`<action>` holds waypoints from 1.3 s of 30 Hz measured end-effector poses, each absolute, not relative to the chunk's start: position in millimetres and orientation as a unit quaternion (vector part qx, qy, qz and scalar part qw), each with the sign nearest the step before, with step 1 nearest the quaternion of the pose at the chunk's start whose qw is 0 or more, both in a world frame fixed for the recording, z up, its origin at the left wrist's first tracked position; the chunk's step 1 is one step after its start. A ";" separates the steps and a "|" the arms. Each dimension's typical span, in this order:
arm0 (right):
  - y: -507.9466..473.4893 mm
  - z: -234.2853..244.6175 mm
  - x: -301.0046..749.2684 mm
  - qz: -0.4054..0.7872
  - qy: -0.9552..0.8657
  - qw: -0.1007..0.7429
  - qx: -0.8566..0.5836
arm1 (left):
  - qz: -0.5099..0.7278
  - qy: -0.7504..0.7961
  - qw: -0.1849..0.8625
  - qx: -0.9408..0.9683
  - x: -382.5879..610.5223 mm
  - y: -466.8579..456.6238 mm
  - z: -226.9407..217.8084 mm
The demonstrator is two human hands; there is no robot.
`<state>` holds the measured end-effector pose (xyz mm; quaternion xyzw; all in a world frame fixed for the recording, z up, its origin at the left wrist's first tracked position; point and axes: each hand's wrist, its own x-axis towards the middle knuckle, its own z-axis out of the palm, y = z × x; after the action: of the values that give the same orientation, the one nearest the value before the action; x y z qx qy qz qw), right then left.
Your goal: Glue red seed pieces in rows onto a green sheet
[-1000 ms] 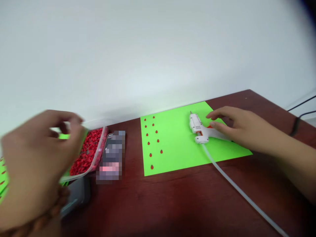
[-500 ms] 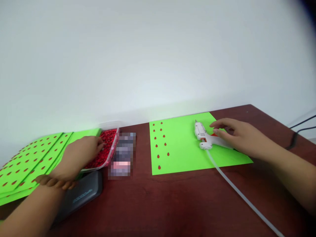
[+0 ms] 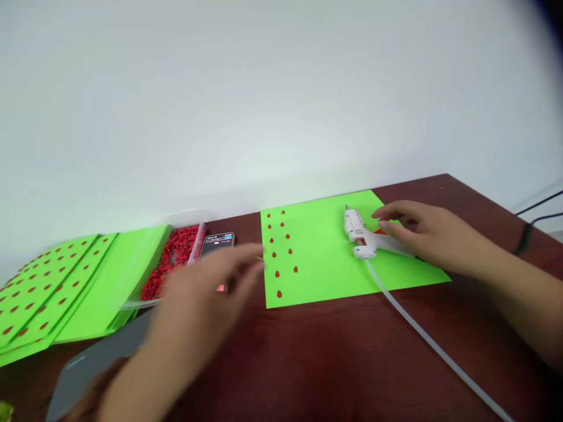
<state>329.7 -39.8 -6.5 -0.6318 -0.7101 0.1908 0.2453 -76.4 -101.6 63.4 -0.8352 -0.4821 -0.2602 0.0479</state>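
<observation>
My left hand (image 3: 206, 296), smeared by motion, is over the table between the phone and a green sheet (image 3: 325, 234). Its thumb and forefinger come together at the sheet's left edge; what lies between them, if anything, cannot be made out. Small red drop-shaped pieces (image 3: 277, 274) run in two columns down the left of that sheet. On its right half lies a white hot glue gun (image 3: 357, 225), nozzle toward the wall. My right hand (image 3: 422, 231) hovers around its handle, thumb and fingers apart. A clear plastic box (image 3: 197, 243) of red pieces (image 3: 176, 252) stands behind my left hand.
Green sheets with rows of red pieces (image 3: 44, 287) are stacked at the far left. A phone (image 3: 220, 239) lies beside the box, partly hidden. A dark grey flat device (image 3: 97, 363) is in front. The gun's pale cord (image 3: 422, 331) crosses the table toward me. Black cables (image 3: 539, 202) hang at right.
My left hand has left the box of red pieces and moved right, to the green sheet's left edge. My right hand and the glue gun have stayed in place.
</observation>
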 end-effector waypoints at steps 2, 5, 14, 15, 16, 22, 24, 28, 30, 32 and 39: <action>-40.1 -6.6 329.6 0.189 -0.714 0.242 -0.629 | -0.232 -0.426 0.008 -0.874 -36.9 -101.0 33.8; -40.5 -5.6 330.0 0.187 -0.718 0.241 -0.626 | -0.193 -0.399 -0.012 -0.896 -18.1 -96.1 3.5; -39.2 -3.0 330.2 0.186 -0.717 0.230 -0.632 | -0.134 -0.406 -0.076 -0.901 -25.1 -101.5 -13.3; -39.1 -3.0 330.3 0.185 -0.717 0.229 -0.632 | -0.142 -0.413 -0.079 -0.896 -24.2 -101.3 -14.0; -39.1 -3.1 330.5 0.183 -0.716 0.230 -0.633 | -0.150 -0.419 -0.080 -0.892 -23.6 -100.7 -14.5; -39.5 -2.3 329.3 0.180 -0.709 0.231 -0.641 | -0.190 -0.427 -0.089 -0.880 -21.2 -97.2 -14.3; -39.4 -2.4 329.2 0.183 -0.709 0.230 -0.641 | -0.202 -0.430 -0.098 -0.874 -19.5 -97.2 -14.5; -38.6 -3.5 330.6 0.179 -0.712 0.229 -0.640 | -0.186 -0.433 -0.085 -0.878 -18.6 -98.0 -14.0; -38.6 -3.8 331.5 0.179 -0.711 0.228 -0.641 | -0.176 -0.438 -0.074 -0.878 -20.4 -98.8 -12.6; -38.9 -4.0 332.0 0.182 -0.709 0.227 -0.642 | -0.167 -0.445 -0.070 -0.877 -22.9 -99.9 -10.8; -39.1 -4.4 332.1 0.189 -0.699 0.229 -0.650 | -0.130 -0.454 -0.084 -0.878 -27.4 -102.2 -5.1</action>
<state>332.1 -39.1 -4.4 -0.6501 -0.6993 0.1891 0.2294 -27.4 -102.2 -5.1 -0.8777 -0.4535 -0.1299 -0.0844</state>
